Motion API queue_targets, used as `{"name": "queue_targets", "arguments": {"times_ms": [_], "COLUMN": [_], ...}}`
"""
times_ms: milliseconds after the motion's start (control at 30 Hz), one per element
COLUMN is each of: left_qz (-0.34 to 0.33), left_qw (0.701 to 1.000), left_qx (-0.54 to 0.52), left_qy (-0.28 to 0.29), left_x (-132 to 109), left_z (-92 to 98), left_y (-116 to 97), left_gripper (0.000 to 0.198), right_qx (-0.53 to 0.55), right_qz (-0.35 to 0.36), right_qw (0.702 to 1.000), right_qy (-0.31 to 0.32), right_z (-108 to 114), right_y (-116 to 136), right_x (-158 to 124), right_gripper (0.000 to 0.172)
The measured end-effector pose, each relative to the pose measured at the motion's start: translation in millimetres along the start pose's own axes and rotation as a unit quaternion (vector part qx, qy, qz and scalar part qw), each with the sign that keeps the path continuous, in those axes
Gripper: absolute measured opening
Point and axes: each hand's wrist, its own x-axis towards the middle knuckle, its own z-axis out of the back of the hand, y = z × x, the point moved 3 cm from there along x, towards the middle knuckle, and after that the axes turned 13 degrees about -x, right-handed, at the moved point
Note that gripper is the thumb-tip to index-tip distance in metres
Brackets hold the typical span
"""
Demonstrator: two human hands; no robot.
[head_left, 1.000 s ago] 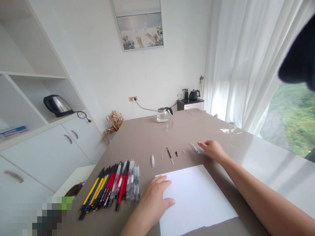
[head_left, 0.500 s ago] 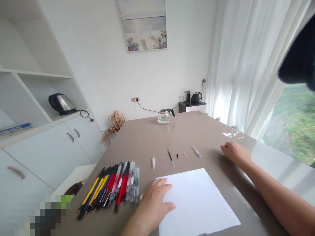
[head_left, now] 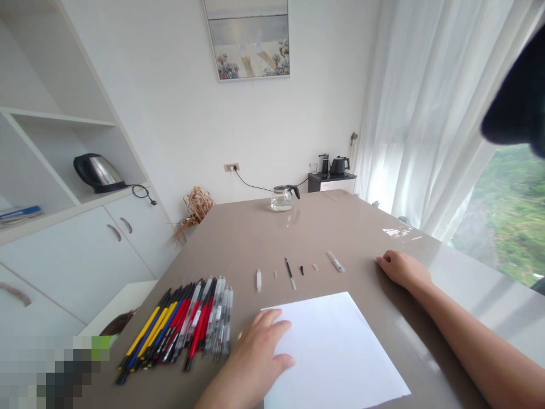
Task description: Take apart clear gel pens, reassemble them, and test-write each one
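Observation:
My left hand (head_left: 259, 346) lies with fingers apart on the left edge of a white sheet of paper (head_left: 332, 346), holding nothing. Loosely curled into a fist, my right hand (head_left: 402, 268) rests on the table right of the sheet; its palm side is hidden. Behind the paper, pen parts lie in a spaced row: a clear barrel piece (head_left: 259, 280), a tiny pale part (head_left: 275, 274), a dark ink refill (head_left: 290, 274), a small black piece (head_left: 302, 270), a small clear piece (head_left: 315, 267) and a longer clear barrel (head_left: 336, 262).
Left of my left hand, several pens (head_left: 181, 324) in yellow, blue, red and clear lie side by side on the brown table (head_left: 238, 233). A glass pot (head_left: 281, 200) stands at the far end. White scraps (head_left: 397, 232) lie near the right edge.
The whole view has shifted slightly left and up. My right fist appears to have turned a little at the wrist; my left hand stays on the paper and the pen parts lie as before.

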Motion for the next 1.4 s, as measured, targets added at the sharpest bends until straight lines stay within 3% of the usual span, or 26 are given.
{"name": "queue_targets", "arguments": {"times_ms": [100, 267, 433, 633, 933, 1100, 1133, 1200, 1300, 1400], "left_qz": [0.002, 0.006, 0.008, 0.017, -0.011, -0.04, -0.048, -0.063, -0.059, -0.034], "left_qw": [1.0, 0.999, 0.997, 0.996, 0.998, 0.999, 0.998, 0.995, 0.986, 0.96], "left_qx": [0.012, 0.048, 0.078, 0.077, 0.055, 0.009, -0.006, -0.045, -0.127, -0.26], "left_qy": [0.007, 0.02, 0.029, 0.031, 0.027, -0.024, -0.038, -0.063, -0.094, -0.094], "left_x": [0, 0, -1, -1, -4, -1, 0, 1, 2, 1], "left_z": [0.3, 0.4, -0.3, -0.1, -1.5, -0.4, 0.5, 2.0, 3.6, 3.9], "left_y": [-1, -5, -8, -8, -3, -4, -5, -7, -5, -2], "left_gripper": [0.047, 0.046, 0.047, 0.047, 0.043, 0.04, 0.039, 0.037, 0.039, 0.045], "right_qx": [-0.004, 0.058, 0.072, 0.063, 0.069, 0.141, 0.177, 0.279, 0.421, 0.459], "right_qz": [0.017, 0.126, 0.146, 0.138, 0.117, 0.11, 0.11, 0.131, 0.253, 0.321], "right_qw": [1.0, 0.988, 0.985, 0.987, 0.99, 0.979, 0.972, 0.949, 0.866, 0.799], "right_qy": [-0.004, -0.073, -0.064, -0.05, -0.022, -0.101, -0.107, -0.061, 0.092, 0.219], "right_z": [8, 28, 25, 19, 16, 44, 54, 71, 84, 78], "right_y": [13, 59, 86, 84, 80, 69, 68, 75, 105, 138], "right_x": [-8, -40, -57, -56, -55, -58, -63, -77, -113, -150], "right_gripper": [0.031, 0.031, 0.034, 0.034, 0.019, 0.02, 0.022, 0.026, 0.028, 0.025]}}
